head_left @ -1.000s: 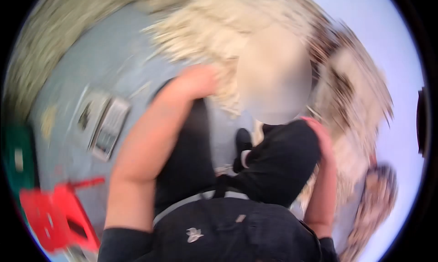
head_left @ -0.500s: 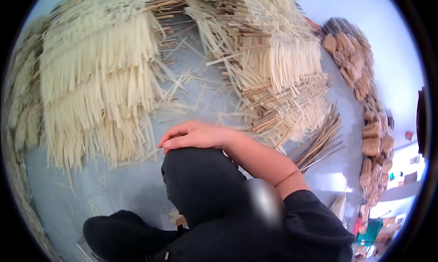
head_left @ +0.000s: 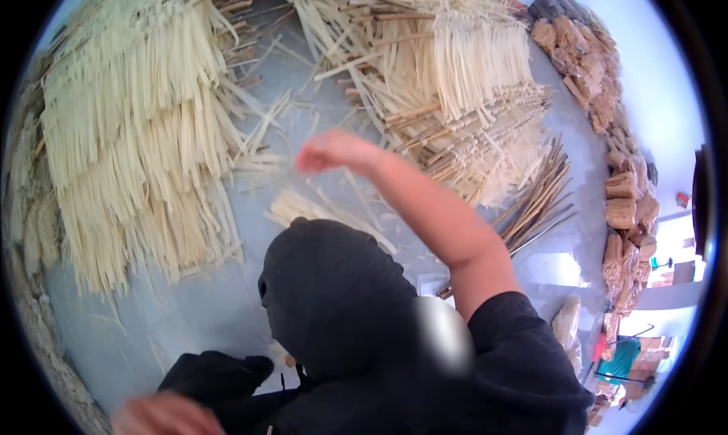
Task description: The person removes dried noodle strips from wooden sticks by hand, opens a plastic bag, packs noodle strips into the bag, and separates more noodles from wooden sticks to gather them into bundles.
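Note:
My right hand (head_left: 334, 153) is raised above the grey floor, past my bent knee (head_left: 330, 298) in dark trousers. Its fingers look curled but are blurred, and I cannot make out anything in them. Near it on the floor lies a small bunch of pale flat strips (head_left: 299, 206). My left hand (head_left: 168, 415) shows at the bottom left edge, smeared by motion, close to my other knee (head_left: 216, 374). A large layered spread of long pale strips (head_left: 144, 143) lies to the left. Another pile of strips (head_left: 481, 67), laid over thin brown sticks, is at the upper right.
A loose bundle of brown sticks (head_left: 535, 196) lies right of the piles. Wrapped brown packages (head_left: 622, 211) line the right wall, and pale bundles (head_left: 34, 185) line the left side. Scattered strips (head_left: 269, 120) lie on the floor between the piles.
My right hand has lifted off my knee and moved up and forward, uncovering the small bunch of strips. My left hand has come into view at the bottom left. The view has shifted slightly.

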{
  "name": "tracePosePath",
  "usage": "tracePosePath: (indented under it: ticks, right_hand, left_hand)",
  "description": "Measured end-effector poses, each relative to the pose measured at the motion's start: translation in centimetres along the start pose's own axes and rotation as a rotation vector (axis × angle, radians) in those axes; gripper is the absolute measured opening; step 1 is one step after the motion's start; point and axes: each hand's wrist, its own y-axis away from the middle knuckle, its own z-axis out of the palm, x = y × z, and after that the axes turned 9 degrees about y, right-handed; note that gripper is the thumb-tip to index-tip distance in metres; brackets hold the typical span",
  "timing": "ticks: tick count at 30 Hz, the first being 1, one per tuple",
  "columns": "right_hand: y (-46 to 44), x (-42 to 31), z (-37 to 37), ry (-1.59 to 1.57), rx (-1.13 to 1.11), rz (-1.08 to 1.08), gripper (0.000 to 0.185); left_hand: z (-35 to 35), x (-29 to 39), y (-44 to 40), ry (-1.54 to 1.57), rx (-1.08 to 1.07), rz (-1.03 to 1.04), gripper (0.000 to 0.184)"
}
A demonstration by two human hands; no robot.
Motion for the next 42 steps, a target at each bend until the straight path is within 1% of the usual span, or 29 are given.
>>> tracePosePath:
  ticks: [1, 2, 4, 5, 6, 8, 9, 10, 11, 12, 14, 15, 17, 18, 21, 23, 25, 26, 27, 28, 30, 32, 33, 34, 35, 36, 38, 41, 42]
  right_hand:
    - [-0.8, -0.2, -1.8, -0.09, 0.112, 0.048, 0.031]
    - [-1.9, 0.2, -3.8, -0.229, 0.221, 0.019, 0.03]
    - [-3.9, 0.8, -7.7, -0.457, 0.443, -0.051, 0.027]
    - [-4.5, 0.8, -9.3, -0.552, 0.556, -0.091, 0.025]
    - [-5.3, 0.8, -10.8, -0.563, 0.563, -0.095, 0.025]
    - [-6.7, 0.7, -13.6, -0.683, 0.754, -0.106, 0.038]
    - [-7.4, 0.9, -14.6, -0.689, 0.75, -0.105, 0.038]
    - [-8.1, 1.3, -15.8, -0.718, 0.783, -0.147, 0.048]
    - [-8.8, 1.4, -16.7, -0.745, 0.814, -0.19, 0.059]
    - [-9.5, 1.4, -17.7, -0.745, 0.808, -0.19, 0.059]
    - [-10.6, 0.8, -19.6, -0.83, 0.836, -0.207, 0.073]
    - [-11.0, 0.5, -20.4, -0.83, 0.837, -0.209, 0.073]
    - [-11.1, -1.1, -21.8, -1.039, 0.848, -0.298, 0.088]
    - [-10.8, -1.7, -22.3, -1.033, 0.849, -0.296, 0.088]
    - [-9.6, -2.4, -24.7, -1.189, 0.895, -0.292, 0.083]
    - [-8.7, -1.5, -27.6, -1.169, 1.002, -0.321, 0.059]
    - [-5.8, -1.9, -30.4, -1.273, 1.065, -0.225, 0.023]
    - [-4.5, -0.8, -32.3, -1.195, 1.061, -0.209, 0.014]
    - [-3.6, 0.5, -33.8, -1.118, 1.061, -0.2, 0.014]
    - [-2.9, 1.2, -33.5, -1.117, 1.072, -0.209, 0.014]
    - [-1.5, 3.0, -30.9, -0.953, 1.191, -0.183, 0.026]
    - [-2.6, 6.3, -26.7, -0.988, 1.221, -0.227, 0.025]
    - [-3.4, 6.8, -23.2, -0.903, 1.361, -0.185, 0.026]
    - [-3.3, 8.0, -19.6, -0.788, 1.314, -0.242, 0.026]
    - [-3.3, 9.0, -15.9, -0.823, 1.232, -0.3, 0.018]
    - [-3.7, 9.0, -8.6, -0.837, 1.213, -0.288, 0.015]
    - [-2.6, 8.8, -1.4, -0.923, 1.061, -0.202, 0.023]
    - [-1.4, 8.6, 6.1, -0.856, 0.841, -0.153, 0.023]
    - [-1.1, 8.3, 7.6, -0.86, 0.831, -0.155, 0.023]
  left_hand:
    - [-3.7, -1.3, -3.2, 0.016, -0.136, 0.018, 0.031]
    - [-10.1, -0.4, -3.9, -0.323, -0.101, -0.351, 0.045]
    - [-9.7, -2.8, -7.0, -0.217, 0.152, -0.237, 0.04]
    - [-9.5, -2.8, -8.1, -0.226, 0.146, -0.24, 0.04]
    - [-9.5, -2.6, -9.3, -0.145, 0.141, -0.312, 0.038]
    - [-10.4, -2.9, -11.1, -0.067, 0.136, -0.385, 0.039]
    - [-11.8, -3.8, -11.6, -0.107, 0.264, -0.43, 0.04]
    - [-13.0, -4.7, -12.1, -0.144, 0.395, -0.473, 0.041]
    - [-13.9, -5.5, -12.3, -0.145, 0.402, -0.471, 0.041]
    - [-14.7, -6.4, -12.4, -0.117, 0.451, -0.476, 0.039]
    - [-15.6, -7.7, -12.5, -0.088, 0.495, -0.478, 0.037]
    - [-15.9, -8.2, -12.3, -0.073, 0.518, -0.519, 0.037]
    - [-15.9, -9.3, -12.1, -0.056, 0.566, -0.589, 0.032]
    - [-16.3, -9.8, -11.9, -0.05, 0.566, -0.59, 0.032]
    - [-16.8, -11.1, -11.5, -0.096, 0.607, -0.656, 0.028]
    - [-17.1, -11.5, -11.5, -0.089, 0.606, -0.674, 0.028]
    - [-17.2, -11.9, -11.3, -0.087, 0.611, -0.691, 0.028]
    - [-17.1, -12.1, -11.2, -0.112, 0.611, -0.696, 0.028]
    - [-17.1, -12.2, -11.5, -0.138, 0.603, -0.698, 0.027]
    - [-17.1, -12.5, -11.8, -0.14, 0.59, -0.697, 0.027]
    - [-17.2, -13.3, -12.4, -0.159, 0.548, -0.697, 0.028]
    - [-16.3, -14.1, -13.5, -0.172, 0.511, -0.698, 0.029]
    - [-15.9, -14.5, -14.2, -0.188, 0.481, -0.703, 0.03]
    - [-15.7, -15.1, -14.8, -0.197, 0.481, -0.705, 0.03]
    - [-15.5, -16.0, -15.5, -0.211, 0.435, -0.714, 0.03]
    - [-15.2, -16.9, -16.6, -0.223, 0.384, -0.712, 0.031]
    - [-14.4, -18.4, -18.1, -0.238, 0.338, -0.697, 0.03]
    - [-12.3, -20.0, -21.7, -0.345, 0.189, -0.62, 0.028]
    - [-11.7, -21.4, -23.4, -0.349, 0.198, -0.615, 0.028]
